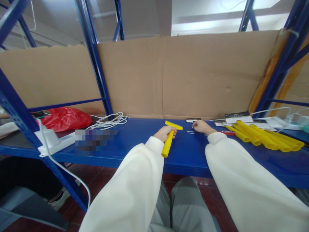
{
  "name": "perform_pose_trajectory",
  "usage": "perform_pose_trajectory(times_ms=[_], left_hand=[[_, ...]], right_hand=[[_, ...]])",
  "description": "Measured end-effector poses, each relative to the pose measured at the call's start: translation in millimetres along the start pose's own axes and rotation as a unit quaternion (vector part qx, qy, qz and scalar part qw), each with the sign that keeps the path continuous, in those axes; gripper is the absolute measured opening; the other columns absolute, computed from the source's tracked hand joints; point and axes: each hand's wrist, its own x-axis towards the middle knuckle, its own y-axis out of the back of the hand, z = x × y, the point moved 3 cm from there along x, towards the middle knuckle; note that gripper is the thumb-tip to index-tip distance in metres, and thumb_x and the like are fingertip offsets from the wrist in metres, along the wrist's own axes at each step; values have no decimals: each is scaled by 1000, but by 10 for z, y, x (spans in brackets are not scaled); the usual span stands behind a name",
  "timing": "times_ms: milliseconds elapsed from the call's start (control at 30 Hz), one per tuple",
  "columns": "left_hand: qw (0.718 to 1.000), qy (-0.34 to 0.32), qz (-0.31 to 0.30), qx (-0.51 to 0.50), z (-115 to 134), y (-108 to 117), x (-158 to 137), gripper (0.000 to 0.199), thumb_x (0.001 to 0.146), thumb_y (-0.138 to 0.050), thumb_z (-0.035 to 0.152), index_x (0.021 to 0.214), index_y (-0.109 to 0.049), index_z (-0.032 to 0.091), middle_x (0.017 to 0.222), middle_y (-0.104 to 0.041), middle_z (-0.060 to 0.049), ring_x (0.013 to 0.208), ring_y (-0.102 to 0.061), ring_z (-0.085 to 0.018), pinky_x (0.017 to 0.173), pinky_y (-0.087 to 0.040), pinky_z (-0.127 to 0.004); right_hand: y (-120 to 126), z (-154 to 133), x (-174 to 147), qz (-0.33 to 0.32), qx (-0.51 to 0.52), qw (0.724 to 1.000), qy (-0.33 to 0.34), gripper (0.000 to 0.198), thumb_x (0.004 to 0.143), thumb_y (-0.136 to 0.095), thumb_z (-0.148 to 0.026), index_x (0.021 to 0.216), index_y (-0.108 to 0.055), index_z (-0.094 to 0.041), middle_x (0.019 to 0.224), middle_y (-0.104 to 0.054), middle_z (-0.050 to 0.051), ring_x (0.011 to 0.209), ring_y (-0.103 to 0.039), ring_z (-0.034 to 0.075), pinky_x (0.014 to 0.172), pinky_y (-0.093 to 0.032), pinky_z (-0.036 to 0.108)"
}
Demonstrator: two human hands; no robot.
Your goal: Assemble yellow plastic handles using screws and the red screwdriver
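My left hand (165, 133) is closed around a yellow tube (167, 148) that slants down toward the table's front edge. Just beyond its fingertips a yellow flat piece (174, 125) lies crosswise, close to the tube's upper end; whether the two are joined I cannot tell. My right hand (201, 126) rests near the back of the tabletop with its fingers curled together, and what they hold, if anything, is too small to make out. A thin shiny metal piece (191, 132) shows below those fingers. Beside the right wrist lies a red-handled item (228, 132), partly hidden by the sleeve.
Several yellow tubes (270, 138) are piled on the blue table (142, 129) at the right, before black-and-white boxes (238, 117). To the left are a white power strip (60, 143), coiled white cable (111, 120) and a red bag (65, 119). Cardboard (135, 77) stands behind.
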Motion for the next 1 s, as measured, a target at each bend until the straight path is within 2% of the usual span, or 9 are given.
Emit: perform_pose_trajectory(times_ms=[233, 433, 667, 800, 1000], left_hand=[[1000, -3, -21, -15, -15, 19, 55, 24, 88, -47, -2, 73, -54, 16, 53, -47, 3, 42, -40, -8, 39, -30, -17], [1000, -8, -17, -13, -8, 9, 32, 25, 87, -45, -3, 72, -54, 16, 52, -46, 3, 42, -41, -8, 39, -30, -17], [1000, -12, 5, -4, 20, -25, -62, 27, 86, -39, -4, 74, -54, 15, 49, -45, 3, 41, -40, -9, 39, -30, -17], [1000, -13, 8, -10, 16, -26, -63, 26, 87, -40, -4, 76, -54, 15, 50, -45, 3, 41, -40, -9, 39, -30, -17], [1000, -3, -3, -15, -6, -6, 11, 21, 90, -43, 1, 81, -58, 13, 52, -46, 3, 42, -40, -9, 40, -31, -18]], right_hand=[[-3, -23, -20, 1, 35, 999, 13, 30, 84, -55, -12, 100, -80, -14, 105, -79, 10, 98, -72, 20, 85, -50, 23], [-2, -5, -16, 12, 63, 998, -1, 34, 81, -52, -4, 96, -81, -16, 101, -79, 8, 96, -72, 17, 81, -50, 19], [41, -71, -90, 3, 18, 999, -30, 25, 88, -56, -20, 98, -79, -17, 96, -79, 9, 91, -73, 20, 78, -50, 24], [79, -142, -153, -11, -12, 999, -44, 26, 92, -57, -34, 97, -78, -19, 96, -78, 10, 92, -72, 23, 80, -51, 29], [98, -222, -173, -10, -34, 998, -58, 23, 92, -60, -29, 102, -77, -18, 103, -77, 12, 100, -71, 25, 87, -51, 33]])
